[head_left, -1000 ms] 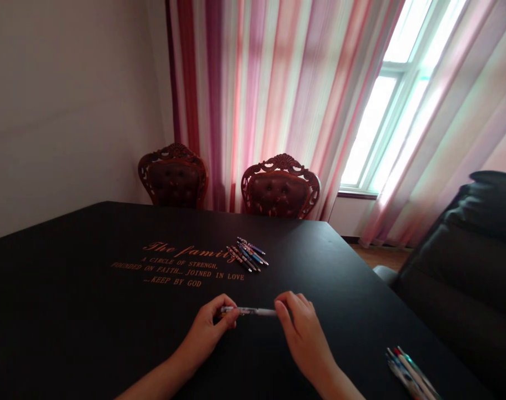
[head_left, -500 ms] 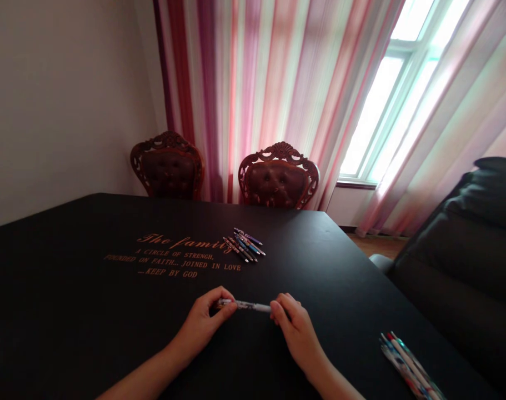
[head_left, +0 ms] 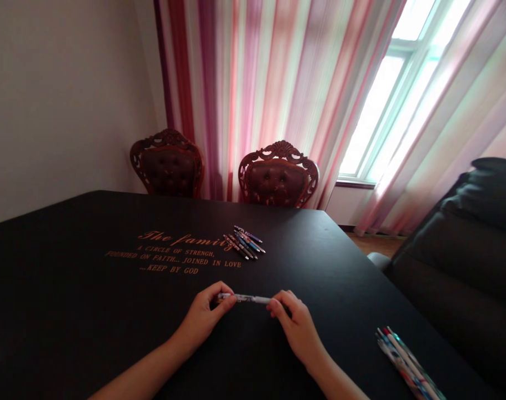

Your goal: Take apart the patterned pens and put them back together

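Observation:
A thin white pen (head_left: 248, 299) lies level just above the black table (head_left: 90, 311), held at both ends. My left hand (head_left: 203, 319) pinches its left end with thumb and fingers closed. My right hand (head_left: 296, 328) pinches its right end, fingers curled. A small pile of several patterned pens (head_left: 244, 243) lies farther back, beside the orange lettering (head_left: 178, 255) on the tabletop. Another bunch of several pens (head_left: 405, 364) rests near the table's front right edge.
Two carved red chairs (head_left: 277, 178) stand at the table's far side, before striped pink curtains. A dark sofa (head_left: 465, 261) sits close to the table's right edge. A bright window is at the upper right.
Both hands with the pen sit slightly higher and further left in the frame, as the camera view shifted. The grip on the pen looks the same.

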### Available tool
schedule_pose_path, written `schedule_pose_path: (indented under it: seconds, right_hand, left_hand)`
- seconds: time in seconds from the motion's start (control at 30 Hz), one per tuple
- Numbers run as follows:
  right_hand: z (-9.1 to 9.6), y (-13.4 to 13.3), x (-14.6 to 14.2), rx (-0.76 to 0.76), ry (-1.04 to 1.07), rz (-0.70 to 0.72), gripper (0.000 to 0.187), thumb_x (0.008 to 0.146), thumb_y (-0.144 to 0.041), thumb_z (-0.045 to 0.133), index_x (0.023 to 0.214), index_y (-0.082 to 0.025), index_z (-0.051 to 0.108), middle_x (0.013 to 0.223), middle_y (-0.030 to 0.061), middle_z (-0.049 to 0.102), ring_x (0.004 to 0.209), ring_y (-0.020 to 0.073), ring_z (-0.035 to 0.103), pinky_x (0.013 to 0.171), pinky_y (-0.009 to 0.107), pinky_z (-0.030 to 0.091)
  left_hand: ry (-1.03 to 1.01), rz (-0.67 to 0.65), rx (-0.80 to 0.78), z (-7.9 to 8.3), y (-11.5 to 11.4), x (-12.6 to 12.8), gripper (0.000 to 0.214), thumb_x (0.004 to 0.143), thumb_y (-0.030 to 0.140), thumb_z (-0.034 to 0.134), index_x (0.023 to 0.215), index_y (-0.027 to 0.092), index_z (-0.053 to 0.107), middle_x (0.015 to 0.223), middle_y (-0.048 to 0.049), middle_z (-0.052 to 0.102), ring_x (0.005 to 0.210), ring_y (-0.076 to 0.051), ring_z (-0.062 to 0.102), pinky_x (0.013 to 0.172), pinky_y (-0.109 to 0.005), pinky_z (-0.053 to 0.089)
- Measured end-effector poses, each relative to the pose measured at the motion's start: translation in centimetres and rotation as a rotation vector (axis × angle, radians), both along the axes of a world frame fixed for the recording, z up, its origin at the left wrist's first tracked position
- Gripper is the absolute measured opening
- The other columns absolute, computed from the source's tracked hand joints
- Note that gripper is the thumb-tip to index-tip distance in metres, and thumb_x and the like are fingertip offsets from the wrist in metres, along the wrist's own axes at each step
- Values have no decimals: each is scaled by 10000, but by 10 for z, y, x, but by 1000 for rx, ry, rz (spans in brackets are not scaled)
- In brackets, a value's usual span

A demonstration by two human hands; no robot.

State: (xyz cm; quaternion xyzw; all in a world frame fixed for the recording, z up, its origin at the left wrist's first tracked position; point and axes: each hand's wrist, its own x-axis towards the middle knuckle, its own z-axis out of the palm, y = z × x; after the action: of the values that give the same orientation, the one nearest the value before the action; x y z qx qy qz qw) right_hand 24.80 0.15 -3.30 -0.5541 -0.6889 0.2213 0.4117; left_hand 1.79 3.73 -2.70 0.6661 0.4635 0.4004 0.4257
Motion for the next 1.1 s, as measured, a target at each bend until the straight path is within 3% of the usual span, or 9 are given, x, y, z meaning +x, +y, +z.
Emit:
schedule_pose_path:
  seconds: [0.23, 0.53, 0.87, 0.97, 1.1]
  right_hand:
    - [3, 1, 8, 46, 81, 14, 181, 883, -354, 551, 847, -209, 653, 795, 19, 635, 788, 202, 583, 741, 312, 441]
    - [3, 4, 21, 29, 248, -88, 284, 895, -435, 509, 789, -192, 613, 717, 7, 604, 694, 181, 547, 647, 276, 424]
    - [-2, 12, 37, 27, 292, -241, 234, 888, -375, 468, 752, -205, 554, 724, 9, 603, 706, 190, 543, 635, 282, 395]
    - [-4, 14, 39, 13, 242, -245, 211, 881, -335, 466, 727, -211, 539, 688, -4, 569, 669, 184, 525, 613, 282, 390]
    - [-4, 16, 36, 38, -18, -161, 151, 840, -263, 522, 703, -210, 557, 718, 8, 568, 737, 202, 537, 683, 308, 408]
  left_hand:
    - [-30, -14, -19, -3, 1, -2, 257, 829, 433, 616, 797, 179, 640, 711, 7, 568, 705, -174, 517, 653, -243, 388]
    - [-106, 67, -23, -6, 4, -2, 235, 806, 423, 644, 809, 188, 633, 721, 19, 552, 693, -159, 504, 640, -225, 393]
    - [-72, 96, 0, -2, 3, -3, 234, 822, 422, 623, 823, 189, 633, 734, 11, 563, 710, -168, 513, 642, -231, 401]
    - [-59, 77, 1, -4, 4, -3, 220, 830, 408, 619, 830, 188, 630, 738, 9, 568, 705, -166, 515, 640, -233, 403]
    - [5, 22, 37, -6, 3, -2, 203, 831, 393, 622, 838, 190, 630, 762, 3, 586, 726, -174, 538, 664, -242, 412]
